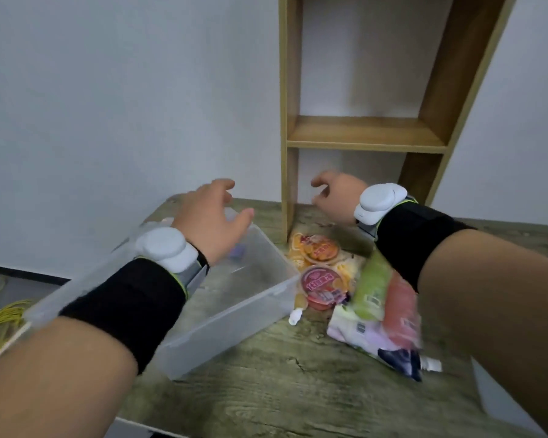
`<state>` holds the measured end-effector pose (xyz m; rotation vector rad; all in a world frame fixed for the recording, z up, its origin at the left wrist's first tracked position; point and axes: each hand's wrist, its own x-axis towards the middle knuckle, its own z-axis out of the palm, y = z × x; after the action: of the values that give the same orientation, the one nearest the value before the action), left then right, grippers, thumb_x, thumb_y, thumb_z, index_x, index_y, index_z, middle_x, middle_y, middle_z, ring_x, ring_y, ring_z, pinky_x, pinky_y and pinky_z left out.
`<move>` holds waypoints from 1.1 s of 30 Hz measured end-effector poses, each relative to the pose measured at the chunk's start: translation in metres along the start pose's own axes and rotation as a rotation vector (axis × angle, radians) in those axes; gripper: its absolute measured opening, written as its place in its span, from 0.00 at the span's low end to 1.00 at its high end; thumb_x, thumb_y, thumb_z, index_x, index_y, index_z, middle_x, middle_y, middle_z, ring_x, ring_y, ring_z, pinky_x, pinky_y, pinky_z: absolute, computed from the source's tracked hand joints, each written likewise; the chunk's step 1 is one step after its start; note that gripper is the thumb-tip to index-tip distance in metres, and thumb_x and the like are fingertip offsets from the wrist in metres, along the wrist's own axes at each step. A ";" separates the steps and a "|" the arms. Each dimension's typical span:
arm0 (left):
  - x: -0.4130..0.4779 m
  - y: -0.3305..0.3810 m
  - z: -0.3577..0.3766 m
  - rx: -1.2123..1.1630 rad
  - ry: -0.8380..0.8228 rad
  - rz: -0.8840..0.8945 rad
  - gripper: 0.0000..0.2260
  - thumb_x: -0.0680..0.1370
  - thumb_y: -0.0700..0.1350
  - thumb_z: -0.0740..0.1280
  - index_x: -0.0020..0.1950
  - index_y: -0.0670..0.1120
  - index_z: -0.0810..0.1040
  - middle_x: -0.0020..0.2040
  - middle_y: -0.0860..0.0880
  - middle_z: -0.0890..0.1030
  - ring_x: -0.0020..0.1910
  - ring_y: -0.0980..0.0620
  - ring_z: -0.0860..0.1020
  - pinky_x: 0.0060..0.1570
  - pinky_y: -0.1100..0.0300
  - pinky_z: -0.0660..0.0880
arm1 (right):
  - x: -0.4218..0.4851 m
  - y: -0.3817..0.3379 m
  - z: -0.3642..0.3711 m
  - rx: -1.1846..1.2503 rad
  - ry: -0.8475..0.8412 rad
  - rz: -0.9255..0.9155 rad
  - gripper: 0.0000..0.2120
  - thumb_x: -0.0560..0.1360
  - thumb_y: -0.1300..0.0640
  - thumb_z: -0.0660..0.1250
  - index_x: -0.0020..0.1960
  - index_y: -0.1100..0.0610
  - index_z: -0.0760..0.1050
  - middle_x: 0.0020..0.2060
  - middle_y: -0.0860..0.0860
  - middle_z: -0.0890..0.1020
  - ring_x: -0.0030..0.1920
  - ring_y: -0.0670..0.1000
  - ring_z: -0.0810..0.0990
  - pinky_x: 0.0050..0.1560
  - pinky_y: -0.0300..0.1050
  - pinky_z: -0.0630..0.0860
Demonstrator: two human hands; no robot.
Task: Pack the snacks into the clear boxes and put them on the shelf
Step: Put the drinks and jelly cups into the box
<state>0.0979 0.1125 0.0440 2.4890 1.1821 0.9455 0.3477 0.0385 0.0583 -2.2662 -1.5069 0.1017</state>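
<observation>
The left hand hovers over the open clear box, fingers spread and holding nothing. The right hand hangs by the shelf foot, fingers loosely curled and holding nothing. Snacks lie on the tabletop, just right of the box.

One box, two cups, a handful of pouches

On the one wooden table: one clear plastic box with one small purple item inside; two round sealed cups, an orange-lidded cup and a red-lidded cup; at least three soft pouches, a green pouch, a pink pouch and a white-and-lilac pouch, too blurred for a surer count; one wooden shelf unit; two hands, the left hand and the right hand.
</observation>
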 end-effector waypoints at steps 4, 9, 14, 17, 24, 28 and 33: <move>-0.008 0.047 0.043 0.090 -0.383 0.263 0.36 0.67 0.66 0.64 0.71 0.50 0.67 0.64 0.49 0.76 0.64 0.46 0.72 0.62 0.52 0.70 | -0.010 0.039 -0.002 -0.034 -0.080 0.010 0.23 0.76 0.53 0.64 0.70 0.44 0.69 0.61 0.48 0.80 0.55 0.54 0.80 0.52 0.42 0.74; -0.017 0.070 0.087 0.420 -0.642 0.423 0.43 0.61 0.72 0.65 0.71 0.53 0.61 0.67 0.49 0.71 0.64 0.44 0.70 0.62 0.50 0.68 | -0.013 0.070 0.009 -0.112 -0.160 -0.034 0.29 0.75 0.58 0.66 0.74 0.43 0.64 0.65 0.50 0.78 0.60 0.54 0.79 0.59 0.46 0.76; -0.016 0.075 0.121 0.548 -0.694 0.487 0.49 0.58 0.73 0.69 0.72 0.50 0.61 0.66 0.48 0.72 0.62 0.43 0.71 0.61 0.49 0.70 | 0.000 0.080 0.032 -0.159 -0.305 -0.162 0.33 0.75 0.57 0.68 0.77 0.47 0.60 0.71 0.52 0.72 0.65 0.55 0.75 0.60 0.40 0.72; -0.014 0.076 0.132 0.567 -0.728 0.447 0.46 0.58 0.72 0.71 0.68 0.48 0.63 0.62 0.47 0.73 0.57 0.44 0.75 0.55 0.49 0.75 | 0.007 0.081 0.051 -0.082 -0.407 -0.190 0.40 0.72 0.52 0.73 0.78 0.48 0.57 0.73 0.50 0.69 0.68 0.52 0.73 0.60 0.36 0.67; -0.011 0.082 0.137 0.625 -0.724 0.419 0.38 0.60 0.65 0.73 0.62 0.47 0.66 0.55 0.44 0.72 0.46 0.42 0.77 0.41 0.53 0.76 | 0.025 0.082 0.068 -0.082 -0.547 -0.242 0.46 0.66 0.52 0.74 0.78 0.40 0.53 0.73 0.48 0.69 0.67 0.52 0.74 0.65 0.49 0.74; -0.008 0.085 0.130 0.510 -0.725 0.402 0.37 0.62 0.62 0.73 0.66 0.48 0.67 0.56 0.45 0.74 0.52 0.44 0.74 0.47 0.54 0.75 | 0.025 0.084 0.073 -0.162 -0.586 -0.288 0.49 0.66 0.49 0.74 0.78 0.40 0.50 0.75 0.48 0.66 0.70 0.52 0.71 0.69 0.45 0.68; 0.007 0.094 0.106 0.244 -0.695 0.351 0.38 0.63 0.62 0.73 0.69 0.53 0.65 0.57 0.49 0.74 0.54 0.51 0.75 0.54 0.59 0.75 | 0.026 0.083 0.073 -0.028 -0.573 -0.359 0.33 0.71 0.53 0.74 0.73 0.51 0.65 0.64 0.51 0.77 0.60 0.54 0.78 0.63 0.50 0.73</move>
<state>0.2261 0.0638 0.0078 2.8940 0.6708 -0.0576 0.4094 0.0563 -0.0348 -2.0394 -2.1854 0.6714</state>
